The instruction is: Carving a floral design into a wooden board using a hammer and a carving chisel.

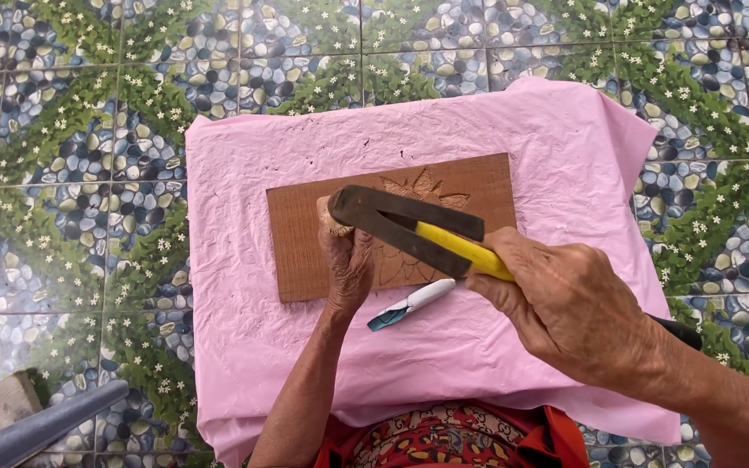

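Right hand [578, 308] gripping yellow-handled hammer [409, 227] over carved board [305, 234]

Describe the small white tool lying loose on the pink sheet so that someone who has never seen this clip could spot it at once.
Start from the pink sheet spread over the pebble-patterned tiles, then find the brown carved wooden board on it. Just below the board's lower edge, between the left hand and the right hand, lies the white tool. It alone lies unheld, slim and white with a blue-grey tip, unlike the yellow-handled hammer.

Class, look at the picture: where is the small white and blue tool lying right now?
In the head view, the small white and blue tool lies on the pink sheet just below the carved wooden board, between the left hand and right hand.
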